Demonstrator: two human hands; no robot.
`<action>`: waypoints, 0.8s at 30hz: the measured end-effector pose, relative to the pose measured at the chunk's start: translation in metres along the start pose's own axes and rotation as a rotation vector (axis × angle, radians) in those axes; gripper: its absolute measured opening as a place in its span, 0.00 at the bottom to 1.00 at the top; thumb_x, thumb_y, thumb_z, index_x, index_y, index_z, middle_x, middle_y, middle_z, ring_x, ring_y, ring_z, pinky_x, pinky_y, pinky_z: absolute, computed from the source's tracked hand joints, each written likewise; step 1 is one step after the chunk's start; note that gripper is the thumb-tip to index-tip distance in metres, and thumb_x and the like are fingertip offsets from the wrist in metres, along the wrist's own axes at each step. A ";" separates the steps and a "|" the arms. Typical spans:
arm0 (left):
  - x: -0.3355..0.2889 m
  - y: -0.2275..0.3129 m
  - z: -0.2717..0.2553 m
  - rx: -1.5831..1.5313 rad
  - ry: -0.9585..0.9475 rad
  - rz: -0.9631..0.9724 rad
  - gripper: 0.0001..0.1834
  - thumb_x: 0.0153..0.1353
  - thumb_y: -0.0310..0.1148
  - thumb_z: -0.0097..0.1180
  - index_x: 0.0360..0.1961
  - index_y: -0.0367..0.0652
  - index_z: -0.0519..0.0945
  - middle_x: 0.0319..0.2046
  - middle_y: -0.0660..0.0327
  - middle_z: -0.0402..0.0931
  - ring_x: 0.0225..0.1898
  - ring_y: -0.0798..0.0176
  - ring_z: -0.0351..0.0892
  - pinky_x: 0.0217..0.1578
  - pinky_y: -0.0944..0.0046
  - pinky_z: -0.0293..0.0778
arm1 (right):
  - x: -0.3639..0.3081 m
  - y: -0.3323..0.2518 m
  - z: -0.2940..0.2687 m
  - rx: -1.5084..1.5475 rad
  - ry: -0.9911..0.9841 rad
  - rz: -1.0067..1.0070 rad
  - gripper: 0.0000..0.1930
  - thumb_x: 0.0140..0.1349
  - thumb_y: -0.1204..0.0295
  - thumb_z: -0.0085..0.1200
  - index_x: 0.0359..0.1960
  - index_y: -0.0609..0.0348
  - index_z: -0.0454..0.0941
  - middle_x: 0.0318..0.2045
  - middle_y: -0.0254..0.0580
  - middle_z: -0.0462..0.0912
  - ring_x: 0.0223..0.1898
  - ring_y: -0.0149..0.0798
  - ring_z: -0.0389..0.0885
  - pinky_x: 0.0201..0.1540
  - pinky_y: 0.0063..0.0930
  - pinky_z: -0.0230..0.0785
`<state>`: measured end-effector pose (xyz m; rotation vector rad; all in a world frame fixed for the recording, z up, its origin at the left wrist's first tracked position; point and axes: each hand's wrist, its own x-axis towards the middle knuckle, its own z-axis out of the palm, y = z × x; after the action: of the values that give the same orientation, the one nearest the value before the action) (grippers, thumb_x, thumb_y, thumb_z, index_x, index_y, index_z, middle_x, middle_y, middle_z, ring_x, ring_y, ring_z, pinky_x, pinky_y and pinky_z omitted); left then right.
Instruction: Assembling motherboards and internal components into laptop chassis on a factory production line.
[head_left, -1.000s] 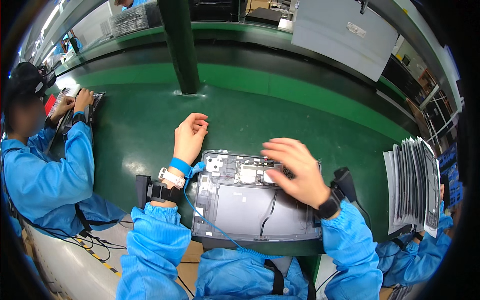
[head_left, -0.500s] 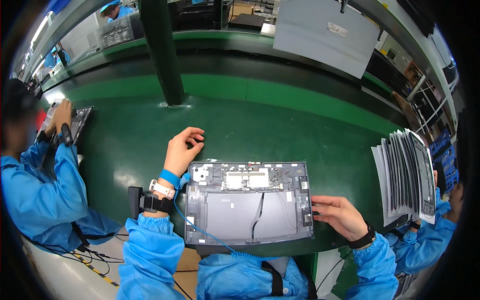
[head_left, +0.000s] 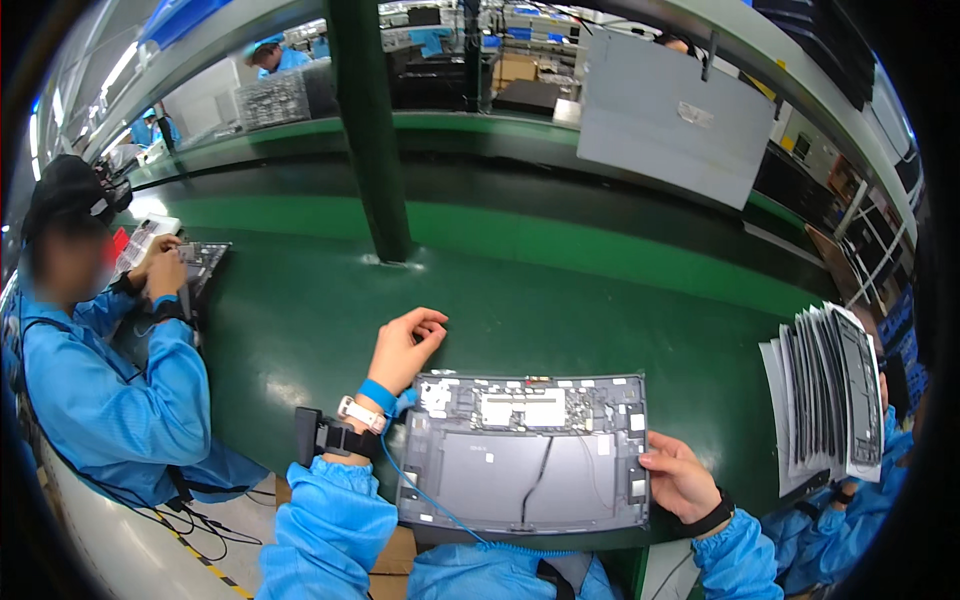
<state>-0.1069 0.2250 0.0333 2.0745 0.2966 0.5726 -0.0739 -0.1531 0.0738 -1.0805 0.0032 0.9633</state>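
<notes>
A dark grey laptop base [head_left: 470,495] lies opened up on the green workbench in front of me. Its circuit board [head_left: 525,408] is exposed along the far side, and a black cable [head_left: 538,480] crosses the wide bay nearer me. My right hand [head_left: 685,480] grips the right edge of the base, with the thumb at its rim. Just beyond the far left corner hovers my left hand [head_left: 403,348], its fingers loosely curled, a small gap to the thumb and nothing visible between them. A blue wrist strap [head_left: 378,393] on that wrist trails a coiled cord [head_left: 530,552] over the base's near left part.
At left a co-worker in blue [head_left: 120,380] handles another opened device [head_left: 205,262]. A stack of dark panels interleaved with white sheets [head_left: 815,400] stands at right beside another person's hand. A green post [head_left: 370,150] rises from the bench [head_left: 300,310]; a grey board [head_left: 675,115] hangs beyond.
My view has shifted, so the scene sits lower and further right. The left fingers have drawn closer to the thumb. My right thumb has come onto the base's edge.
</notes>
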 end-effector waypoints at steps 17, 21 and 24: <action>0.002 -0.022 0.008 0.056 0.310 -0.019 0.19 0.51 0.23 0.54 0.46 0.38 0.71 0.34 0.54 0.76 0.34 0.60 0.78 0.37 0.64 0.75 | 0.196 -0.123 -0.051 0.122 -0.026 -0.522 0.09 0.62 0.71 0.48 0.41 0.62 0.74 0.39 0.41 0.82 0.39 0.36 0.80 0.48 0.29 0.71; -0.001 -0.019 0.010 0.063 0.296 -0.029 0.17 0.51 0.25 0.54 0.45 0.40 0.71 0.35 0.56 0.75 0.37 0.60 0.76 0.39 0.63 0.74 | 0.290 -0.127 -0.044 0.207 -0.062 -0.495 0.11 0.61 0.70 0.50 0.42 0.61 0.74 0.40 0.40 0.81 0.42 0.37 0.78 0.49 0.28 0.68; -0.001 -0.020 0.012 0.055 0.262 -0.052 0.17 0.52 0.25 0.53 0.45 0.40 0.71 0.35 0.58 0.75 0.38 0.61 0.75 0.40 0.64 0.72 | 0.354 -0.129 -0.030 0.222 -0.092 -0.482 0.13 0.60 0.68 0.51 0.45 0.61 0.73 0.43 0.38 0.79 0.44 0.37 0.76 0.49 0.29 0.67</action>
<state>-0.1017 0.2266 0.0112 2.0382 0.5212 0.8137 0.2403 0.0420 -0.0012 -0.7808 -0.2125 0.5599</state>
